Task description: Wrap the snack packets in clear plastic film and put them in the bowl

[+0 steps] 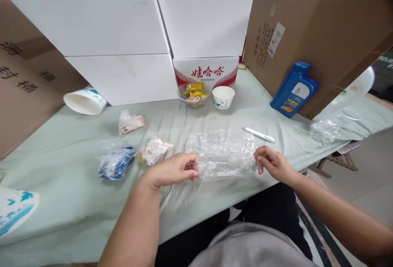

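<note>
A sheet of clear bubble wrap (225, 152) is spread low over the pale green cloth in front of me. My left hand (181, 168) pinches its left edge between thumb and fingers. At the opposite edge, my right hand (270, 162) is closed on the wrap's right side. Just beyond the wrap's right part lies a white utility knife (258, 134). Left of my left hand are a wrapped bundle with a yellowish, speckled look (155, 150), a blue item in clear wrap (116, 163) and a smaller wrapped pinkish item (132, 122).
Behind stand white boxes (205, 17) and a clear bowl of yellow packets (195, 95) beside a paper cup (223, 97). A tipped paper cup (85, 101) lies at left, another (16, 211) nearer. On the right, a blue bottle (294, 89) leans against a cardboard box (307, 25).
</note>
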A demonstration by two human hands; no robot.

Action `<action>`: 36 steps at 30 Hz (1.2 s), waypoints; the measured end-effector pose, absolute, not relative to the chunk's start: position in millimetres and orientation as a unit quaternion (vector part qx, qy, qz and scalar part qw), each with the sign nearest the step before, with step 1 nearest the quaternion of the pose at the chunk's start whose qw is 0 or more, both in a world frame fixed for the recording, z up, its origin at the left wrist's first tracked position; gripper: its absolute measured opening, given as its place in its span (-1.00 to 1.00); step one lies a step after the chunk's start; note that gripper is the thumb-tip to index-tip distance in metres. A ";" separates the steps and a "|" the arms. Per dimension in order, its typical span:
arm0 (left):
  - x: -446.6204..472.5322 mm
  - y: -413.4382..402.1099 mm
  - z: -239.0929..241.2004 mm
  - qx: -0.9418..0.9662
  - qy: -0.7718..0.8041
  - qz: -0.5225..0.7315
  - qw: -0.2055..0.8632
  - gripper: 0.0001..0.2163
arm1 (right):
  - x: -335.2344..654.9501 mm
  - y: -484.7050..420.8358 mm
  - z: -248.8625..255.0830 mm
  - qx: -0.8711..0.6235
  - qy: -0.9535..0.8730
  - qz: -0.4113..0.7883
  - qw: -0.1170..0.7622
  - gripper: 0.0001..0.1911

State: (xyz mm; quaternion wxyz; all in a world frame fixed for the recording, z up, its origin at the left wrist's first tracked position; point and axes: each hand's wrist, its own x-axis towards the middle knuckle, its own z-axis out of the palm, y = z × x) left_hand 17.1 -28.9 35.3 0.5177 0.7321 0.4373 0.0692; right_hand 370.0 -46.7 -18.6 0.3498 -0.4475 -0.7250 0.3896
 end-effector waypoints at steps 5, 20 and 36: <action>21.4 -12.4 12.8 0.641 0.520 0.256 0.503 -0.83 | 356.6 -19.0 -18.9 -0.550 -0.684 0.301 0.372 -0.74; 57.4 10.4 -32.1 0.679 0.673 0.268 0.116 -0.79 | 353.7 18.2 -31.4 -0.658 -0.734 0.006 0.169 -0.73; 64.9 -3.9 -30.7 0.863 0.441 0.243 -0.040 -0.70 | 338.5 28.6 -28.6 -0.670 -0.741 -0.041 0.005 -0.67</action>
